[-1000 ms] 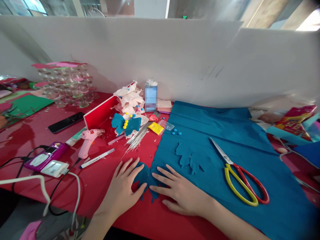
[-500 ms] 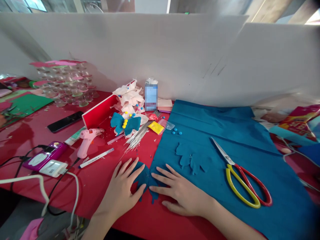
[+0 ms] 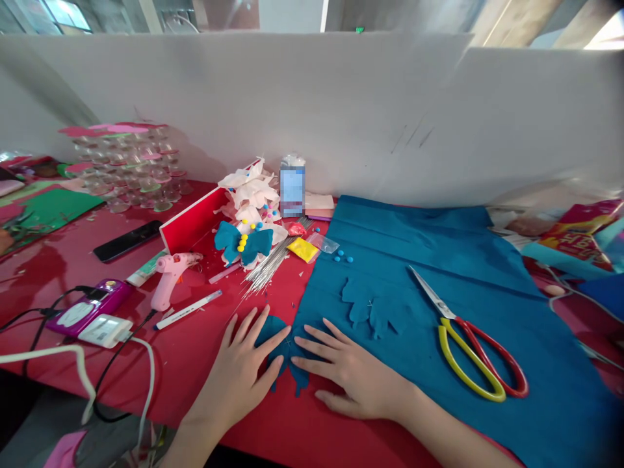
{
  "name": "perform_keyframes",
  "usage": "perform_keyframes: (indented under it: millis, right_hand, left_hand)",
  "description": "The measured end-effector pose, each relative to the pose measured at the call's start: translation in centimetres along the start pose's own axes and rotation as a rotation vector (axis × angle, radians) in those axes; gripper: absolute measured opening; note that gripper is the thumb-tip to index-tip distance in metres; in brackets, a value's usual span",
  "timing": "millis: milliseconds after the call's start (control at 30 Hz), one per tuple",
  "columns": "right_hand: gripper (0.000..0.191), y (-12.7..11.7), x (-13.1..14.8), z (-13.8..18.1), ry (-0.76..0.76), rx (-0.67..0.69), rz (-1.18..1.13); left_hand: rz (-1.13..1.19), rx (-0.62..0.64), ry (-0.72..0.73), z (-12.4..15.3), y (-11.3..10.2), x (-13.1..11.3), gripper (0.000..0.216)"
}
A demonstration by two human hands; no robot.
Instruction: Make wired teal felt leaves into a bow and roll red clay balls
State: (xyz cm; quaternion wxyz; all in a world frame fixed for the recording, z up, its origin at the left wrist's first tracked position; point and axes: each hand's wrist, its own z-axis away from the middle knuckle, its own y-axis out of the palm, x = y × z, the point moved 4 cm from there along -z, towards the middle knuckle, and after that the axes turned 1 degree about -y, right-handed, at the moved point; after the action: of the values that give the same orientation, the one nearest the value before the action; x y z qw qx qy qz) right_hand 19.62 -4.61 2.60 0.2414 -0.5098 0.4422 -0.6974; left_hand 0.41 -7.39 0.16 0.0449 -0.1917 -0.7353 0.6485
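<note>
- Cutout (image 3: 287,351), blue, butterfly-shaped: six o'clock in view.
- Left hand (image 3: 238,370): fingers spread, some over its left half.
- Right hand (image 3: 348,374): fingers spread, some over its right.
- Scissors (image 3: 446,313): four o'clock, on blue cloth (image 3: 404,234).

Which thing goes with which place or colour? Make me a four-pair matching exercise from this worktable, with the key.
Things
1. Scissors
2. Glue gun
3. Pen
4. Nearer cut-out

Places and colours
A. Pink
B. Partly covered by the left hand and right hand
C. One red handle, one yellow
D. Mostly white

Pairs: 1-C, 2-A, 3-D, 4-B
</note>
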Motion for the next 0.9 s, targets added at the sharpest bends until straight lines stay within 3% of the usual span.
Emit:
perform_keyframes:
  millis: [100, 200, 267, 300, 433, 567, 733, 900]
  right_hand:
    - [0.056, 0.0, 0.0, 0.1, 0.002, 0.002, 0.005]
    - [0.055, 0.1, 0.0, 0.2, 0.006, 0.007, 0.009]
    - [0.054, 0.0, 0.0, 0.2, 0.001, -0.001, 0.004]
    - [0.054, 0.0, 0.0, 0.2, -0.002, -0.008, 0.001]
    - [0.054, -0.1, 0.1, 0.2, -0.012, -0.035, -0.005]
    - [0.054, -0.1, 0.2, 0.2, -0.015, -0.035, 0.004]
    - [0.053, -0.1, 0.2, 0.3, -0.016, -0.053, -0.014]
    - [0.051, -0.1, 0.2, 0.4, -0.023, -0.06, -0.035]
  left_hand:
    - [0.094, -0.083, -0.064, 0.1, -0.9, 1.2, 0.046]
    - [0.184, -0.405, -0.278, 0.7, -3.0, 5.1, 0.036]
    - [0.084, -0.629, -0.459, 1.3, -4.4, 8.4, 0.031]
    - [-0.005, -0.677, -0.557, 1.5, -5.0, 10.0, 0.035]
    - [-0.111, -0.576, -0.814, 1.0, -5.8, 15.2, 0.061]
    - [-0.012, -0.368, -0.851, -0.6, -5.2, 17.6, 0.051]
    - [0.003, -0.26, -0.871, -1.2, -4.8, 18.2, 0.047]
    - [-0.046, -0.388, -0.907, 0.8, -6.9, 16.1, 0.056]
